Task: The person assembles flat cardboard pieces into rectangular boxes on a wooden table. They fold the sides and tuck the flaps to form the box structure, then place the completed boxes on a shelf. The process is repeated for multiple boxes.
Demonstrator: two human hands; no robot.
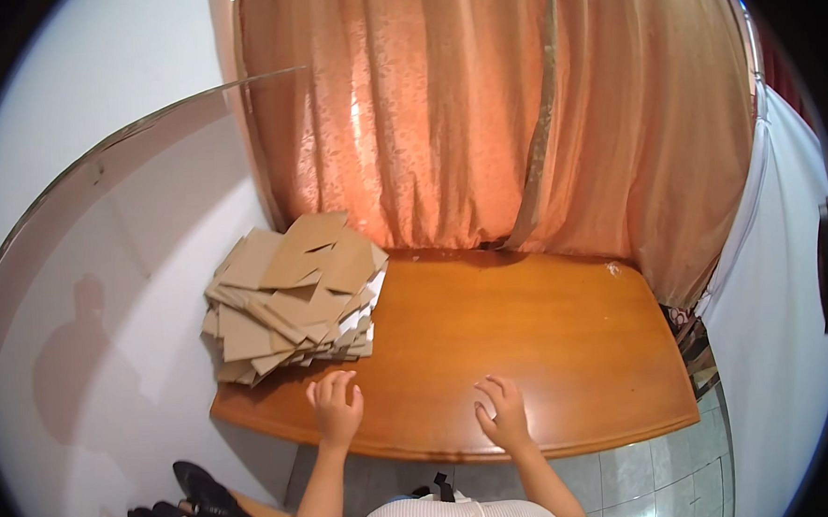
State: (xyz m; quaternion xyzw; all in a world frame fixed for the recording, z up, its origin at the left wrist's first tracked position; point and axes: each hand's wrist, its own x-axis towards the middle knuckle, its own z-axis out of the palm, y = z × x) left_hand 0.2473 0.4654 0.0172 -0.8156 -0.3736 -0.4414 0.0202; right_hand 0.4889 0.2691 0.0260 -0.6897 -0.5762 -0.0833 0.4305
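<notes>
A messy stack of flat brown cardboard pieces (290, 298) lies on the left end of a wooden table (521, 337); white faces show along its right side. My left hand (336, 405) hovers by the table's front edge, just in front of the stack and apart from it. Its fingers are apart and curved, with nothing in them. Farther right, my right hand (504, 413) is over the front part of the tabletop, nearest to the bare wood. Its fingers are loosely bent and apart, and it holds nothing.
Orange curtains (407, 118) hang along the table's far edge. A white wall (107, 303) stands to the left, and a white cloth (770, 268) hangs at the right. Dark shoes (211, 503) are on the lower left. Grey floor tiles (631, 476) show below the table's front.
</notes>
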